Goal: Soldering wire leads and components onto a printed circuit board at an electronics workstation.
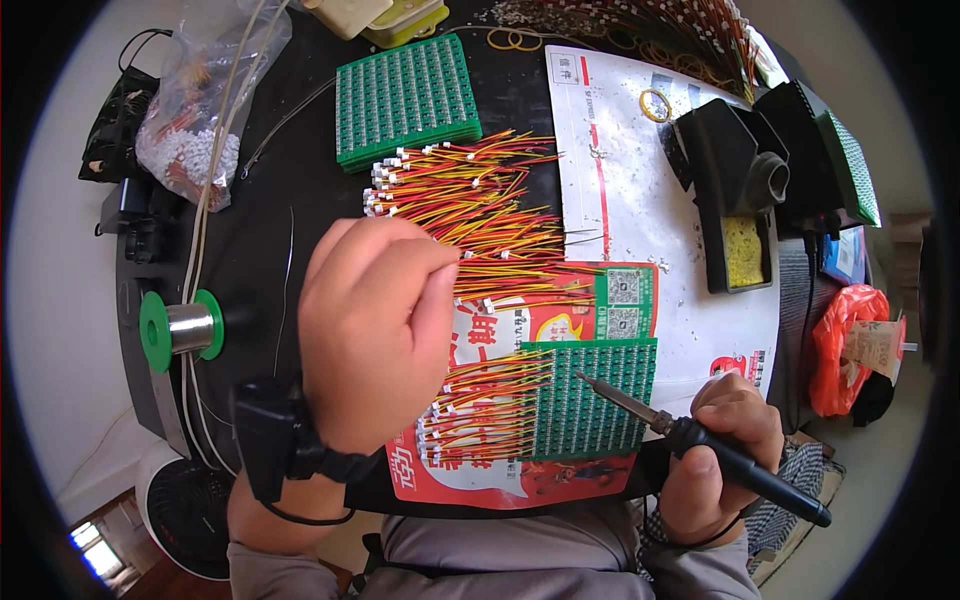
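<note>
My right hand is closed around the black handle of a soldering iron. The iron's metal tip points left, over a green circuit board panel near the table's front edge. A row of red and yellow wires with white connectors runs leftward from that panel's left side. My left hand has its fingers curled together at the left edge of a pile of loose red and yellow wires. Whatever is between those fingertips is hidden by the hand. A black band with a small box sits on my left wrist.
A stack of green circuit board panels lies at the back. Solder wire sits on a green spool at left. At right stands a black iron holder with a yellow sponge. Printed paper sheets cover part of the table.
</note>
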### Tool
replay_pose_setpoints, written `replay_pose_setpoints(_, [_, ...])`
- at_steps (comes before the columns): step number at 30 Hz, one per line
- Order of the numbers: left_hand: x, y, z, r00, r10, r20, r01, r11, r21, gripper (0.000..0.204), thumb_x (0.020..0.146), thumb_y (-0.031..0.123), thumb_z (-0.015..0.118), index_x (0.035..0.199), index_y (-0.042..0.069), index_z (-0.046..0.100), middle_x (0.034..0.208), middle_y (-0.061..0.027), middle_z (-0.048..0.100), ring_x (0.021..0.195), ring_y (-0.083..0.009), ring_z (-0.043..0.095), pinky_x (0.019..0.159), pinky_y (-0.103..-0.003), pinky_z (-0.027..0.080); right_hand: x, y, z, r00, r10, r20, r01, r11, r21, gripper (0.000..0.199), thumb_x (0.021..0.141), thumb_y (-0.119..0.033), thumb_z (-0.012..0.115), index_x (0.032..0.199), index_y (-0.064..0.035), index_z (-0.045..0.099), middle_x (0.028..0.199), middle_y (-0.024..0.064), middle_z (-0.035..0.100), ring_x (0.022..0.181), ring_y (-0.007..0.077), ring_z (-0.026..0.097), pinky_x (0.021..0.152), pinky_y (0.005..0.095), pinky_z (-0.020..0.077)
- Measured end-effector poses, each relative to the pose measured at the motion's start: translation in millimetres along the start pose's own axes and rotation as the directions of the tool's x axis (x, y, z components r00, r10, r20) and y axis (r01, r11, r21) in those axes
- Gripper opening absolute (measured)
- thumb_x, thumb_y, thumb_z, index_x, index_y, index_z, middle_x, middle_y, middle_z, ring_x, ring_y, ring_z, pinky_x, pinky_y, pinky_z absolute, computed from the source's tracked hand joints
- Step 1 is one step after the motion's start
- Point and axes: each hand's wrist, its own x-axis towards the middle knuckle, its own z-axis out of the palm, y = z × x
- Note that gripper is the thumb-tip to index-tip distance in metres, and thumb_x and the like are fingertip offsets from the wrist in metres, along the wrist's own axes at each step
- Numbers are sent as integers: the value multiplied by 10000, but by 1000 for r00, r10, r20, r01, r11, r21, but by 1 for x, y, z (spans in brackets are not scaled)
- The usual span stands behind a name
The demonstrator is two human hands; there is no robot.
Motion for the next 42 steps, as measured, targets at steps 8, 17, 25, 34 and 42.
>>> replay_pose_setpoints(8, [-14,33,-29,829,-504,243,518,529,-672,171,940,-76,540,1101,-67,596,983,-80,641,857,-96,620,793,-235,500,-1,3,1,1000,-5,-7,5,1000,17,309,805,-165,753,989,28,597,670,95,580,536,192,502,511,341,398])
replay_pose_setpoints(17, [-30,24,-30,874,-362,323,478,526,-703,285,1002,-35,546,1256,-79,667,1082,-134,674,904,-131,676,712,-220,538,-1,6,0,999,-33,-12,34,999,33,324,800,-182,763,987,25,599,651,87,569,519,186,493,498,341,393])
replay_pose_setpoints(25, [-29,30,-24,820,-397,412,509,177,-842,226,1024,108,595,1176,-59,599,988,-125,638,799,-152,618,632,-264,515,0,3,0,1000,-16,-2,16,1000,16,321,812,-192,762,990,15,594,659,85,571,528,187,499,501,341,394])
replay_pose_setpoints(34, [-30,31,-24,905,-281,320,424,521,-741,149,959,17,618,1095,-33,585,1075,-163,622,913,-171,659,820,-278,558,2,4,1,999,-35,17,35,999,25,313,815,-176,764,990,20,594,659,86,572,524,187,497,498,341,393])
replay_pose_setpoints(42, [-29,51,-29,784,-433,445,599,336,-727,142,861,-89,717,990,-47,674,1044,-155,663,901,-151,672,773,-263,542,3,5,0,996,-59,65,57,998,23,308,802,-158,767,975,30,595,653,87,568,515,192,498,492,337,401])
